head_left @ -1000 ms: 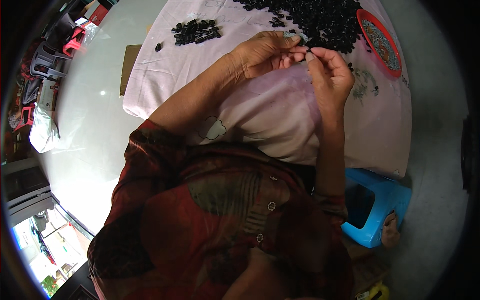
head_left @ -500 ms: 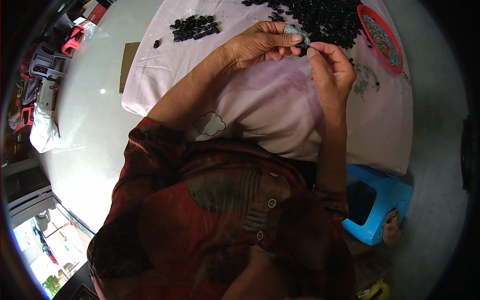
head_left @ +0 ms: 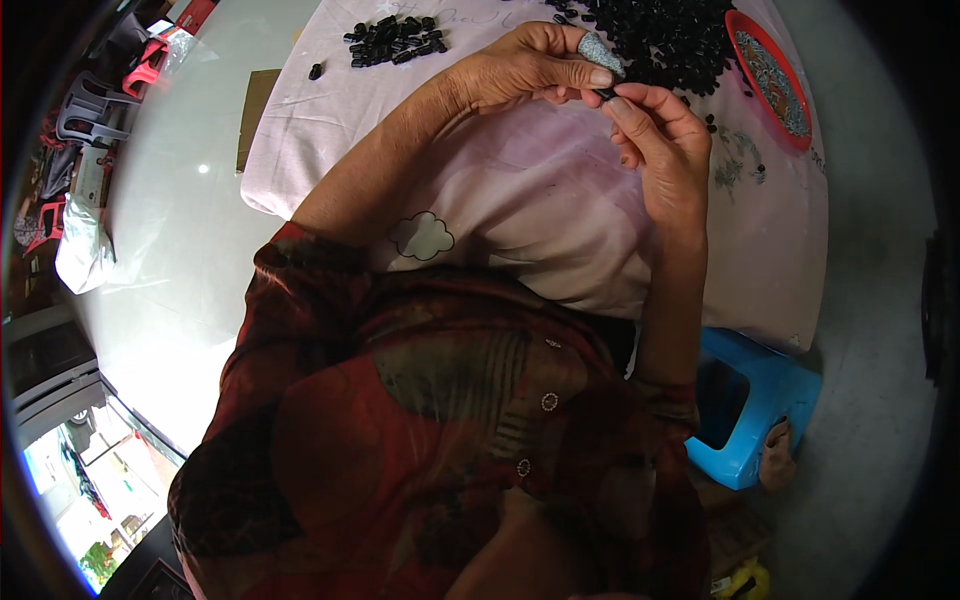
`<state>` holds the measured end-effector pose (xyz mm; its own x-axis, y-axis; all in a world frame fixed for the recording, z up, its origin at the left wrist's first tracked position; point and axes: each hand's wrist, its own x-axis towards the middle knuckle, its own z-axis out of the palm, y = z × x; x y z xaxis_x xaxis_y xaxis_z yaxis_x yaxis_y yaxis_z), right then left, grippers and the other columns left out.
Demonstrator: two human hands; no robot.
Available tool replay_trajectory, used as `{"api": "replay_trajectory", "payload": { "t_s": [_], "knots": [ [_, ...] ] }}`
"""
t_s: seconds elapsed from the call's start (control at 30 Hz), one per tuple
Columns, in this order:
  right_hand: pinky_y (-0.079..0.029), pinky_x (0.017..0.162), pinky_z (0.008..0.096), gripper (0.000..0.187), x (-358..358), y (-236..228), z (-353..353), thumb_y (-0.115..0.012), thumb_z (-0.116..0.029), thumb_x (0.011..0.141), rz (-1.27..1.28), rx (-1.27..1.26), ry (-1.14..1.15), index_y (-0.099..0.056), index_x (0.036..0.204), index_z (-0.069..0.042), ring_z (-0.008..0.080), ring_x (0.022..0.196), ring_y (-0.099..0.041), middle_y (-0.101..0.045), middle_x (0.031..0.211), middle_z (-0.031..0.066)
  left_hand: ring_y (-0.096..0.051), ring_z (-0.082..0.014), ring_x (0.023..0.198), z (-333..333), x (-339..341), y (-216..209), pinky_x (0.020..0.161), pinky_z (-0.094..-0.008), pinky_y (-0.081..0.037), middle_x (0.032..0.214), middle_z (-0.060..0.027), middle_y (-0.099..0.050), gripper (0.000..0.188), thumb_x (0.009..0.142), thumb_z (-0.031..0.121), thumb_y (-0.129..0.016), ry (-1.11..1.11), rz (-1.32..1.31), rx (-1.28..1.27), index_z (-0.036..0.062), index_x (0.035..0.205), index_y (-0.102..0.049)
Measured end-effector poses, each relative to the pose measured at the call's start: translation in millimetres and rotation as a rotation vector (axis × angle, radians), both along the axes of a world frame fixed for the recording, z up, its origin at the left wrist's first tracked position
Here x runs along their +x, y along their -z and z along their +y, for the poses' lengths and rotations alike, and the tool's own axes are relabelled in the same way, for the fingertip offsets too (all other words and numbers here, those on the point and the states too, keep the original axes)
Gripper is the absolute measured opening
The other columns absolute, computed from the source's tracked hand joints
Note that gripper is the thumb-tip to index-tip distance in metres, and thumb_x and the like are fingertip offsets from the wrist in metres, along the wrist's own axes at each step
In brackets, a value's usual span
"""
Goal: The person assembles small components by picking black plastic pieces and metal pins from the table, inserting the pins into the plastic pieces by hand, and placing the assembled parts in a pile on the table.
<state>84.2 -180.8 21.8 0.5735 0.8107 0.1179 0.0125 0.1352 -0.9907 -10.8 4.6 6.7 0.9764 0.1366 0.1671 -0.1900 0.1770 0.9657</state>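
Note:
Over the pink cloth, my two hands meet fingertip to fingertip. Between them is a small black cylindrical piece [head_left: 606, 93], mostly hidden by the fingers. My left hand [head_left: 530, 70] is closed, its thumb pressing at one end of the piece. A speckled grey wrap [head_left: 600, 55] shows at the index finger of that hand. My right hand [head_left: 662, 135] pinches the same piece between thumb and index finger, the other fingers curled. Just beyond the hands spreads a large heap of similar black pieces [head_left: 670, 45]. A smaller group of black pieces [head_left: 395, 42] lies to the left.
A red tray [head_left: 735, 30] holding many small silvery parts sits at the table's right edge. One lone black piece [head_left: 315, 71] lies at the left. Grey specks [head_left: 735, 165] dot the pink cloth [head_left: 530, 190]. A blue plastic stool [head_left: 770, 400] stands below at the right.
My right fingers have shifted slightly left and the pinch has changed, with the other fingers more visible. My left hand has lifted its grey-wrapped finger a little. The piece stays between both hands.

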Motion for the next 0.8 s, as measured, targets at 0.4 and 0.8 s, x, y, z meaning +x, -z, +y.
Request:
{"api": "replay_trajectory", "payload": {
  "t_s": [0.4, 0.8],
  "knots": [
    [-0.049, 0.077, 0.0206, 0.03, 8.2, 21.9, 5.6, -0.069, -0.006, 0.089, -0.468, 0.08, 0.052, -0.063, 0.116, 0.005, 0.0067, 0.081, -0.059, -0.068, 0.096, 0.0042, -0.054, -0.0047, 0.061, -18.1, 3.5, 7.9, 0.054, -0.0166, -0.043, 0.077, -0.0018, -0.065, 0.029, 0.091, 0.033, -0.069, -0.068, 0.205, -0.291, 0.0047, 0.093, -0.064],
    [-0.049, 0.064, 0.0407, 0.024, 4.5, 3.9, 1.1, -0.063, -0.024, 0.089, -1.263, -0.096, 0.083, -0.059, 0.103, -0.005, 0.0306, 0.076, -0.062, -0.062, 0.087, 0.0126, -0.056, -0.007, 0.065, -9.6, -5.4, 0.4, 0.058, -0.0231, -0.046, 0.076, -0.0025, -0.068, 0.03, 0.087, 0.034, -0.071, 0.015, 0.274, 0.381, 0.0042, 0.088, -0.074]
  ]
}}
